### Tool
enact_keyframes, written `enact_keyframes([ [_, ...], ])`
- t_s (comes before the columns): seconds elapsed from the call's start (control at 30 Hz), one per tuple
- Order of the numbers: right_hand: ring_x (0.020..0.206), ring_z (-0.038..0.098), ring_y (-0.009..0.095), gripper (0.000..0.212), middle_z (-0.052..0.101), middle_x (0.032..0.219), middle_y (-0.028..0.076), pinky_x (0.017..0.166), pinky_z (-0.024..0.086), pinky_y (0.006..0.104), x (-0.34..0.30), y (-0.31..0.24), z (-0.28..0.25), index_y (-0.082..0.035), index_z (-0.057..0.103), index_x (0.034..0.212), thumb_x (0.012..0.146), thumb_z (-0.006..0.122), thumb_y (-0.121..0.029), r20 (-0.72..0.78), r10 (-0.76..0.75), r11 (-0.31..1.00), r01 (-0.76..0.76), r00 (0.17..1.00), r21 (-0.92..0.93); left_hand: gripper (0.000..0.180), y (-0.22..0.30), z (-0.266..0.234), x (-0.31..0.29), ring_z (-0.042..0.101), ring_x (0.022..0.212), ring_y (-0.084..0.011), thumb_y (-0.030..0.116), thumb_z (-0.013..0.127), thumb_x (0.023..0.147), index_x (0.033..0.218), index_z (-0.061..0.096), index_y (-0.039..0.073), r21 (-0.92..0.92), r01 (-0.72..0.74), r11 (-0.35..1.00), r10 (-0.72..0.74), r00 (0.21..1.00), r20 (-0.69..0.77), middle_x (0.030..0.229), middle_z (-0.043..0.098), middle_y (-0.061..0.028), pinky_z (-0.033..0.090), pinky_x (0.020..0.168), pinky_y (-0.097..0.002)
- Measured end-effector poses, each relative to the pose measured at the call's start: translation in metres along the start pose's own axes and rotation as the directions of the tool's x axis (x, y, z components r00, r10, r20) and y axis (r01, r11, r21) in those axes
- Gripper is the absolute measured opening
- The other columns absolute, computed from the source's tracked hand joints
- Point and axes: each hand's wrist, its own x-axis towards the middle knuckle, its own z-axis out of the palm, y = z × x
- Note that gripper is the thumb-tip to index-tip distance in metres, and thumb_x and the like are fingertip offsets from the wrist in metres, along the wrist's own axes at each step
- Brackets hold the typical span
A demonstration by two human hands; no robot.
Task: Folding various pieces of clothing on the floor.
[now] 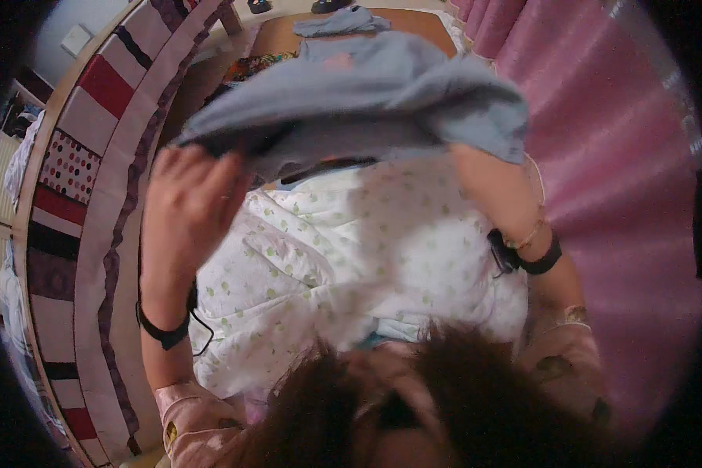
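A grey-blue shirt (343, 101) with an orange patch is stretched in the air between my hands, slightly blurred by motion. My left hand (191, 199) has its fingers curled round the shirt's left edge. At the other side, my right hand (480, 175) reaches up under the cloth and holds that end, its fingers covered by fabric. A loose flap of the shirt hangs over that hand. Below lies a white quilt (304, 249) with a small green print, partly shaded by my arms.
Patchwork fabric (70, 164) in red, black and white covers a long rail on the left. A pink curtain (600, 195) hangs along the right. Beyond the shirt, another grey-blue cloth (342, 22) lies on a brown surface (277, 35), near dark patterned cloth (259, 66).
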Motion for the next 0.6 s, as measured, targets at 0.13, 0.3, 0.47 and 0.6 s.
enact_keyframes([
  [0.13,0.092,0.063,0.035,0.03,0.067,0.099,0.016,0.085,0.049,0.0382,-0.014,-0.007,0.001,-0.002,0.065,0.108,0.08,0.059,-0.012,0.303,-0.129,0.974,0.064,0.944,0.215,0.012,0.015,0.035,-0.05,0.052,0.069,-0.0282,0.006,0.065,0.07,0.067,0.054,0.006,-0.175,0.01,0.984,0.043,0.955,0.294,0.064,0.05,-0.0092,0.043,0.072,-0.0394],
  [0.3,0.093,0.064,0.029,0.044,0.067,0.1,0.015,0.088,0.049,0.0381,-0.011,0.004,-0.005,0.002,0.06,0.116,0.084,0.071,-0.025,0.681,-0.379,0.526,-0.46,0.626,0.715,0.008,0.051,0.057,-0.091,0.059,0.084,-0.0299,0.012,0.067,0.079,0.08,0.065,0.004,-0.575,0.109,0.811,0.288,0.781,0.554,0.078,0.062,-0.0102,0.049,0.078,-0.0415],
  [0.47,0.117,0.053,0.028,0.052,0.056,0.125,0.016,0.099,0.042,0.0366,-0.03,-0.002,0.047,-0.001,0.057,0.122,0.08,0.073,-0.027,0.156,0.178,0.778,-0.236,0.972,0.583,0.035,0.071,0.083,-0.067,0.058,0.101,-0.034,0.015,0.069,0.08,0.112,0.06,0.003,-0.699,0.071,0.712,0.235,0.914,0.332,0.107,0.062,-0.0139,0.049,0.088,-0.041],
  [0.6,0.111,0.052,0.031,0.052,0.056,0.111,0.016,0.096,0.04,0.0407,-0.045,-0.04,0.071,-0.003,0.06,0.117,0.077,0.074,-0.033,0.306,0.019,0.729,-0.222,0.952,0.647,0.046,0.092,0.132,-0.051,0.058,0.102,-0.0367,0.015,0.069,0.08,0.122,0.055,0.003,-0.597,0.094,0.796,0.082,0.962,0.26,0.116,0.058,-0.0171,0.049,0.086,-0.0423],
])
